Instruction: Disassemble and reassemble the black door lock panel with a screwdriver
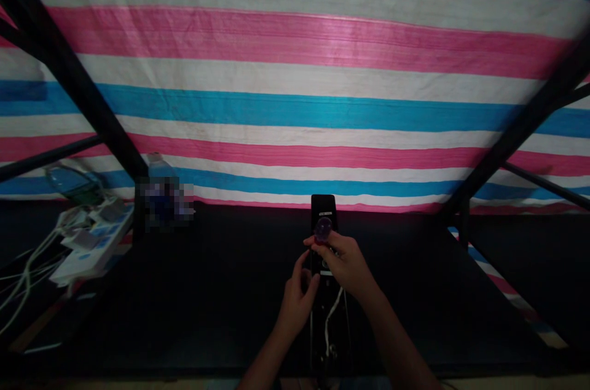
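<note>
A small round, purple, see-through thing (322, 229) is pinched between the thumb and fingers of my right hand (346, 261). It is held over a long, narrow black device (324, 202) with pale labels, which lies lengthwise in front of me on a dark surface. My left hand (297, 299) is at the device's left side, thumb and fingers curved and apart, with nothing visible in them. Whether its fingertips touch the device, I cannot tell. A white cord (328, 322) runs along the near part, which is dim and hard to make out.
The black tabletop (221, 292) spreads around the device. At left, a white power strip (92, 249) holds several plugs and cables, near a plastic bottle (76, 184). A blurred-out object (166, 202) stands farther right. Dark metal bars (87, 89) flank a striped sheet (299, 110) behind.
</note>
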A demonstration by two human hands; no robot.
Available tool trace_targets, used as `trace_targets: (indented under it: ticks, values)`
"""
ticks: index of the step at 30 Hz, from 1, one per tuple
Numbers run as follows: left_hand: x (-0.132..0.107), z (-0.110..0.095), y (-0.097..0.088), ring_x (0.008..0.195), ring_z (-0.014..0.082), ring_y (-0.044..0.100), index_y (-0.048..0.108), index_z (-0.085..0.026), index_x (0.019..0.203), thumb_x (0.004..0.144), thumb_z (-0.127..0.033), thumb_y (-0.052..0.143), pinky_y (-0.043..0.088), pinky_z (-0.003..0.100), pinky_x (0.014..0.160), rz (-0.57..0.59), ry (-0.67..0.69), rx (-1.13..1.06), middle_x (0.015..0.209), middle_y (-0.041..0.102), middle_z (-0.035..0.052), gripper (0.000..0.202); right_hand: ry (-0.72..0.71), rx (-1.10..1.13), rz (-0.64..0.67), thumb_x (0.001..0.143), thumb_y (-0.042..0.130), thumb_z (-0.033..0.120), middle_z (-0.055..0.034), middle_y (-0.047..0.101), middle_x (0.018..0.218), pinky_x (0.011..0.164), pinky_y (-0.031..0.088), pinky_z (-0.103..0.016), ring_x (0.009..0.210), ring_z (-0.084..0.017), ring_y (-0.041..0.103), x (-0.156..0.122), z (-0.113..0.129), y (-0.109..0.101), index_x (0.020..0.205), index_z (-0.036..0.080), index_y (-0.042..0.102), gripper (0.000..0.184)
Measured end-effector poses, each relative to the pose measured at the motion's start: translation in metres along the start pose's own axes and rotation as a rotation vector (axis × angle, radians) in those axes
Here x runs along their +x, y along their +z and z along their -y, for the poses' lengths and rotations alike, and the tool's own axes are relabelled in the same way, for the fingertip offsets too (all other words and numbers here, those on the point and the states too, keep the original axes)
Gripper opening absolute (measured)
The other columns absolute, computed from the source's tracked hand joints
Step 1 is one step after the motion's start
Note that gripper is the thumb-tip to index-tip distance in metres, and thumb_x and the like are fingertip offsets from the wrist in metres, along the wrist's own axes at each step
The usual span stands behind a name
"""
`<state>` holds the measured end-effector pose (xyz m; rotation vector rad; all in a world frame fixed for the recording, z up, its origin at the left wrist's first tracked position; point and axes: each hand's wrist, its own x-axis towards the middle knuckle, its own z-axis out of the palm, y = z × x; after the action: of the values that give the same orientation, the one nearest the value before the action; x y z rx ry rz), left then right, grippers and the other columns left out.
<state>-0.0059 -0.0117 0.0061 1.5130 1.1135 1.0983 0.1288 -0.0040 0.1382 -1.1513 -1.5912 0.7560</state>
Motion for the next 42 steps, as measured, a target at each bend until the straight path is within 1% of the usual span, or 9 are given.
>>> trace_targets:
  ticks: [3, 8, 14, 20, 22, 27, 34, 39, 42]
  values:
    - [0.000, -0.001, 0.000, 0.064, 0.0161, 0.052, 0.044, -0.017, 0.146, 0.093, -0.047, 0.055, 0.041, 0.026, 0.063, -0.009, -0.003, -0.005, 0.070, 0.052, -0.0052, 0.061, -0.041, -0.006, -0.034, 0.091, 0.057, 0.029, -0.0047, 0.077, 0.093, 0.077, 0.054, -0.028, 0.085, -0.018, 0.071, -0.001, 0.000, 0.000, 0.099, 0.021, 0.075, 0.021]
    - [0.000, -0.004, 0.000, 0.066, 0.0163, 0.053, 0.044, -0.017, 0.146, 0.093, -0.046, 0.055, 0.042, 0.026, 0.064, 0.000, -0.019, -0.006, 0.072, 0.052, -0.0048, 0.061, 0.109, 0.021, -0.171, 0.079, 0.073, 0.032, -0.0018, 0.074, 0.073, 0.062, 0.052, -0.027, 0.067, -0.018, 0.068, 0.000, -0.006, 0.001, 0.082, 0.019, 0.073, 0.013]
    - [0.001, -0.004, -0.001, 0.064, 0.0160, 0.051, 0.044, -0.017, 0.143, 0.095, -0.047, 0.053, 0.040, 0.026, 0.063, 0.026, -0.005, 0.000, 0.070, 0.050, -0.0060, 0.058, 0.018, 0.033, 0.009, 0.089, 0.058, 0.029, -0.0047, 0.078, 0.093, 0.074, 0.055, -0.029, 0.086, -0.020, 0.072, 0.000, 0.004, -0.006, 0.096, 0.022, 0.078, 0.022]
    - [0.000, -0.007, 0.000, 0.063, 0.0162, 0.052, 0.041, -0.016, 0.144, 0.093, -0.048, 0.054, 0.041, 0.026, 0.062, -0.003, -0.025, -0.010, 0.069, 0.051, -0.0065, 0.062, 0.107, 0.071, -0.127, 0.079, 0.073, 0.032, -0.0027, 0.075, 0.076, 0.065, 0.054, -0.028, 0.071, -0.019, 0.070, 0.001, -0.001, 0.000, 0.085, 0.019, 0.072, 0.014]
    - [0.000, -0.008, 0.000, 0.062, 0.0162, 0.052, 0.041, -0.016, 0.144, 0.092, -0.048, 0.054, 0.041, 0.026, 0.062, -0.010, -0.030, -0.004, 0.069, 0.051, -0.0067, 0.062, 0.107, 0.064, -0.105, 0.080, 0.072, 0.032, -0.0024, 0.075, 0.077, 0.066, 0.054, -0.028, 0.072, -0.019, 0.070, 0.001, 0.000, -0.002, 0.083, 0.019, 0.073, 0.013]
    - [0.001, -0.007, 0.000, 0.065, 0.0169, 0.054, 0.039, -0.015, 0.144, 0.094, -0.048, 0.053, 0.043, 0.028, 0.065, 0.003, -0.021, -0.013, 0.071, 0.052, -0.0059, 0.062, -0.017, 0.002, 0.035, 0.091, 0.055, 0.026, -0.0050, 0.077, 0.095, 0.075, 0.054, -0.028, 0.089, -0.019, 0.071, 0.002, 0.010, -0.007, 0.099, 0.020, 0.076, 0.023]
    - [0.001, -0.007, -0.001, 0.064, 0.0165, 0.053, 0.040, -0.016, 0.144, 0.094, -0.048, 0.054, 0.042, 0.027, 0.064, 0.009, -0.027, -0.002, 0.070, 0.049, -0.0072, 0.061, 0.104, 0.066, -0.110, 0.079, 0.073, 0.028, -0.0016, 0.075, 0.079, 0.067, 0.054, -0.027, 0.072, -0.018, 0.069, 0.004, -0.002, 0.002, 0.084, 0.020, 0.071, 0.009]
    - [0.001, -0.008, -0.001, 0.070, 0.0186, 0.057, 0.040, -0.017, 0.144, 0.093, -0.049, 0.054, 0.044, 0.029, 0.068, 0.006, -0.039, -0.003, 0.075, 0.056, -0.0043, 0.062, -0.025, -0.003, -0.010, 0.093, 0.055, 0.028, -0.0046, 0.077, 0.095, 0.073, 0.054, -0.027, 0.084, -0.018, 0.072, 0.004, 0.001, -0.005, 0.099, 0.021, 0.074, 0.021]
    - [0.001, -0.007, -0.001, 0.069, 0.0182, 0.057, 0.038, -0.017, 0.146, 0.094, -0.049, 0.053, 0.044, 0.029, 0.069, 0.016, -0.032, -0.012, 0.074, 0.057, -0.0042, 0.063, -0.049, -0.046, -0.045, 0.092, 0.058, 0.029, -0.0048, 0.077, 0.093, 0.072, 0.054, -0.027, 0.082, -0.018, 0.072, 0.003, 0.000, -0.005, 0.101, 0.020, 0.073, 0.019]
